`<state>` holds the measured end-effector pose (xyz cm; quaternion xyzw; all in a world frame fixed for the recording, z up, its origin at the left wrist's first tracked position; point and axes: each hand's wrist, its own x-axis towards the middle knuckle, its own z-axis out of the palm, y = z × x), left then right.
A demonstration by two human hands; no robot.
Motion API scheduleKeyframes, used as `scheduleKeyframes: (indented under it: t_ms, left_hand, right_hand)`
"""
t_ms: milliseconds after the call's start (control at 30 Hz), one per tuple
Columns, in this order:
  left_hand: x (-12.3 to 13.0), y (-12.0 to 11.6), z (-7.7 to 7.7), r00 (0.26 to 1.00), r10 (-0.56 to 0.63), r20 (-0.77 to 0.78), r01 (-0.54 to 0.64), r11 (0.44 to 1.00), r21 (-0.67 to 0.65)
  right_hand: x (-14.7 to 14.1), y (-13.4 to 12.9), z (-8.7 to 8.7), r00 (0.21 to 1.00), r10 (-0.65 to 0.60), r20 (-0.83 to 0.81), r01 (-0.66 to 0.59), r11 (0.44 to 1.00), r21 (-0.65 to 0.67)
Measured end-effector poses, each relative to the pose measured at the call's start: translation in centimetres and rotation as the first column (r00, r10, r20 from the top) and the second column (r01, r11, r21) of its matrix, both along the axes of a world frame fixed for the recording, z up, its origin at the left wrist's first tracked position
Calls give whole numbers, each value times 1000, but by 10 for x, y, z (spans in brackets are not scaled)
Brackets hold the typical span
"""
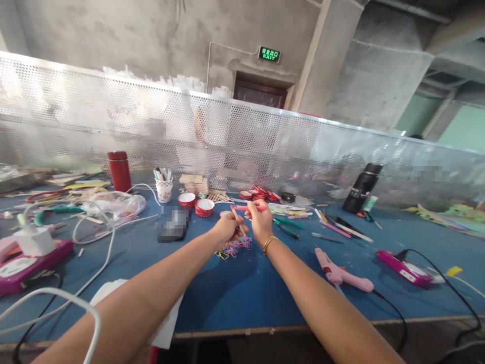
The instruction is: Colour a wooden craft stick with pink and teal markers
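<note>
My left hand (226,228) pinches a flat wooden craft stick (238,220) above the middle of the blue table (242,293). In my right hand (260,221) is a pinkish-red marker pen (242,208), its tip close to the stick's upper end. Whether the tip touches the wood is too small to tell. Just below both hands lies a tangled pile of colourful thin loops (235,246). Past my fingers are two round red-rimmed containers, one nearer (204,207) and one farther (186,200), beside a dark phone (175,225).
A pink glue gun (341,273) lies at right, near a purple power strip (404,268). Green-handled pliers (286,228) rest beyond my right hand. A red flask (119,172), a cup of pens (164,190) and a black bottle (362,187) stand along the back. White cables (109,253) loop at left.
</note>
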<state>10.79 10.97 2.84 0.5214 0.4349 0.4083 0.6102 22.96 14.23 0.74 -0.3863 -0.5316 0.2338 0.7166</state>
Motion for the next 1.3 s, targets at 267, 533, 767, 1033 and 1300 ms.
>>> scheduleKeyframes:
  t_ms: [267, 533, 767, 1033, 1300]
  left_hand:
    - [0, -1, 2, 1000, -8, -24, 9, 1000, 10]
    - [1, -2, 3, 999, 12, -31, -12, 1000, 9]
    - [0, -1, 3, 999, 14, -45, -13, 1000, 19]
    - [1, 0, 1, 999, 3, -40, -2, 1000, 19]
    - [0, 1, 0, 999, -18, -41, 19, 1000, 15]
  right_hand:
    - [-1, -2, 0, 1000, 22, 8, -22, 1000, 2]
    - [0, 0, 0, 1000, -1, 20, 1, 1000, -8]
    - [2, 1, 1, 999, -26, -20, 26, 1000, -1]
    - [2, 4, -1, 1000, 15, -20, -15, 1000, 4]
    - [1, 3, 0, 1000, 18, -26, -17, 1000, 7]
